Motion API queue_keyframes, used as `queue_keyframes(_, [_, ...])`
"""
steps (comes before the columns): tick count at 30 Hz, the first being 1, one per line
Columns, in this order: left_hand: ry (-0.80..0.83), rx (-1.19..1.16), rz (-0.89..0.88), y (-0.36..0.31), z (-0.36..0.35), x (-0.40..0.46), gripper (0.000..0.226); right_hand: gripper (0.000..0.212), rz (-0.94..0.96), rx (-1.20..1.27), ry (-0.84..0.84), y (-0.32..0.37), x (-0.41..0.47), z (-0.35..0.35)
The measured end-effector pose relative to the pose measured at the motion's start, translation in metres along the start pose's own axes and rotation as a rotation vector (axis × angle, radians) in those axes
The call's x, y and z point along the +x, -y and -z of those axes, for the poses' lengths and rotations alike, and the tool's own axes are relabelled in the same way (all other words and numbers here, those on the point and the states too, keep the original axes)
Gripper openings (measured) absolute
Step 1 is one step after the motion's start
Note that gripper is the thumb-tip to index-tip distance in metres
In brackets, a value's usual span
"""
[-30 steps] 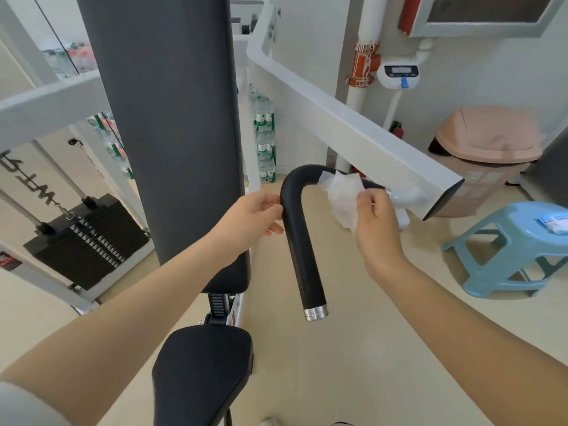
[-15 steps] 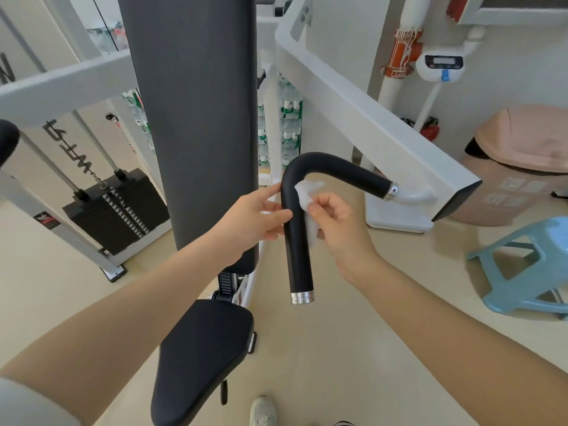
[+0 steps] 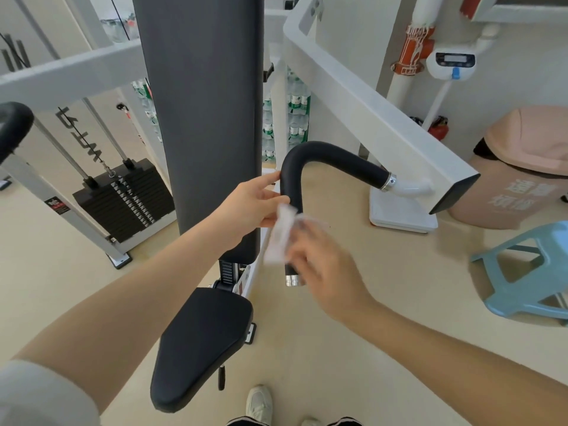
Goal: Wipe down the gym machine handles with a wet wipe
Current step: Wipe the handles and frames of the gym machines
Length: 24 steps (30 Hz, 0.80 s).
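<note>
A black curved machine handle (image 3: 310,155) hangs from a white arm (image 3: 368,118), its chrome tip pointing down. My left hand (image 3: 252,204) touches the handle's left side near the bend with relaxed fingers. My right hand (image 3: 322,265), blurred by motion, holds a white wet wipe (image 3: 281,235) against the lower straight part of the handle, close to the chrome tip. The wipe hides part of that lower stretch.
A tall dark back pad (image 3: 203,118) and black seat (image 3: 199,342) stand left of the handle. A weight stack (image 3: 123,198) sits at the left. A pink bin (image 3: 519,170) and a blue stool (image 3: 528,272) stand at the right. My shoe (image 3: 259,404) shows below.
My right hand has slid the wipe from the handle's horizontal part, past the bend, down the vertical part toward the chrome tip. My left hand stays at the bend.
</note>
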<state>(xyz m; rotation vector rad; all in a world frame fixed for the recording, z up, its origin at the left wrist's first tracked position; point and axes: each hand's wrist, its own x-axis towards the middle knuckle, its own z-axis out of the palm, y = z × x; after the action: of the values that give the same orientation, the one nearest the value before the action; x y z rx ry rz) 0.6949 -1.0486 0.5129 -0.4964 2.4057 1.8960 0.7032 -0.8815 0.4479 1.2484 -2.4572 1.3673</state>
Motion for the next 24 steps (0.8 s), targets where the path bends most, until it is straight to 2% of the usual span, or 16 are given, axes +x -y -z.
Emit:
queue_keyframes(2, [-0.004,0.018,0.025,0.002,0.002,0.000,0.053,0.010,0.303,-0.149,0.192,-0.004,-0.030,-0.006])
queue_keyframes(3, [0.009,0.016,0.037,0.003,0.003,0.000,0.053,0.013,0.393,-0.200,0.258,-0.009,-0.033,-0.003])
queue_keyframes(4, [0.023,0.004,0.045,0.005,0.004,-0.001,0.051,0.021,0.419,-0.223,0.284,-0.014,-0.027,0.003])
queue_keyframes(6, [0.028,-0.024,0.070,0.009,0.007,-0.005,0.044,0.030,0.311,-0.225,0.224,-0.016,-0.005,0.018])
queue_keyframes(8, [-0.003,-0.043,0.103,0.015,0.009,-0.010,0.039,0.028,0.298,-0.271,0.192,-0.016,0.008,0.026])
queue_keyframes(12, [-0.093,0.013,0.089,0.021,0.014,-0.017,0.026,0.021,0.808,-0.449,0.509,-0.017,-0.003,0.022])
queue_keyframes(14, [-0.149,0.022,0.041,0.022,0.015,-0.019,0.022,0.021,0.875,-0.524,0.578,-0.016,0.005,0.022])
queue_keyframes(17, [-0.197,-0.021,0.012,0.019,0.016,-0.018,0.019,0.015,0.765,-0.453,0.555,-0.009,0.009,0.017])
queue_keyframes(18, [-0.197,-0.028,0.008,0.018,0.017,-0.018,0.018,0.010,0.678,-0.367,0.541,-0.006,0.009,0.018])
queue_keyframes(20, [-0.188,-0.032,0.009,0.016,0.017,-0.015,0.016,0.019,0.453,-0.195,0.462,0.002,0.015,0.025])
queue_keyframes(22, [-0.181,-0.019,0.017,0.013,0.017,-0.010,0.017,0.031,0.232,-0.087,0.293,0.006,0.029,0.035])
queue_keyframes(24, [-0.184,-0.003,0.023,0.009,0.016,-0.003,0.017,0.035,0.097,-0.032,0.045,0.007,0.048,0.044])
